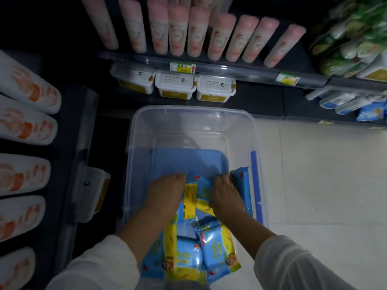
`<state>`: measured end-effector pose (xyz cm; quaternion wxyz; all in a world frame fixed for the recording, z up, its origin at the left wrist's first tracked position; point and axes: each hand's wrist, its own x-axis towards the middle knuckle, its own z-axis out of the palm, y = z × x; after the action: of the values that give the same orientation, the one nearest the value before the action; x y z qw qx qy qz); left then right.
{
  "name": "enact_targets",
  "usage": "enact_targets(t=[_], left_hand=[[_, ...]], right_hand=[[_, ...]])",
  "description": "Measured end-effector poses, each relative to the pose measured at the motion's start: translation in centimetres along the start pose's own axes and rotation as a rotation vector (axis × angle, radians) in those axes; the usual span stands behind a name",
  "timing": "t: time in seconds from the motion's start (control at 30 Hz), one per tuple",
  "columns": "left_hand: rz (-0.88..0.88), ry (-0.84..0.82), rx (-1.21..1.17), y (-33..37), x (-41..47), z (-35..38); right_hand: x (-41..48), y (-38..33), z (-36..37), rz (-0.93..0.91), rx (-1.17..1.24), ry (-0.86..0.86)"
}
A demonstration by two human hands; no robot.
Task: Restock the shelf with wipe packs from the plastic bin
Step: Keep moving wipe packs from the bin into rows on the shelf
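A clear plastic bin (194, 118) with a blue bottom stands on the floor below me. Several blue and yellow wipe packs (217, 248) lie in its near half. Both hands reach down into the bin. My left hand (165, 193) presses on the left side of a blue and yellow wipe pack (195, 195), and my right hand (225, 195) grips its right side. Another blue pack (243, 185) stands on edge against the bin's right wall. The dark shelf (209, 70) rises just beyond the bin.
Pink tall packs (178, 30) line the upper shelf; white tubs (176, 86) sit on the level below. White and orange packs (27, 122) fill the shelf at left, green and blue packs (356, 49) the right. Pale tiled floor (324, 174) lies right of the bin.
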<state>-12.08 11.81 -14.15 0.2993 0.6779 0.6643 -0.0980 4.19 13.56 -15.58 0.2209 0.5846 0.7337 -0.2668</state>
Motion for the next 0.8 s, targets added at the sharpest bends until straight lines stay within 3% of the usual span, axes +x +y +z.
enact_targets(t=[0.23,0.37,0.43,0.63,0.8], left_hand=[[-0.053,0.145,0.049,-0.9,-2.9,-1.8],[-0.102,0.224,0.026,-1.1,-5.0,-3.1],[-0.095,0.271,0.04,-1.0,-6.1,-4.7],[-0.248,0.469,-0.241,0.3,-10.1,-13.2],[-0.274,0.571,-0.173,1.6,-15.6,-21.9]], right_hand=[[-1.7,-0.7,0.9,0.082,0.047,-0.019],[-3.4,-1.2,-0.5,0.129,0.315,0.055],[-4.1,-1.6,-2.8,0.132,0.435,0.105],[-6.9,-3.7,-13.0,0.012,0.51,0.247],[-12.7,-6.4,-22.3,-0.123,0.597,0.355]])
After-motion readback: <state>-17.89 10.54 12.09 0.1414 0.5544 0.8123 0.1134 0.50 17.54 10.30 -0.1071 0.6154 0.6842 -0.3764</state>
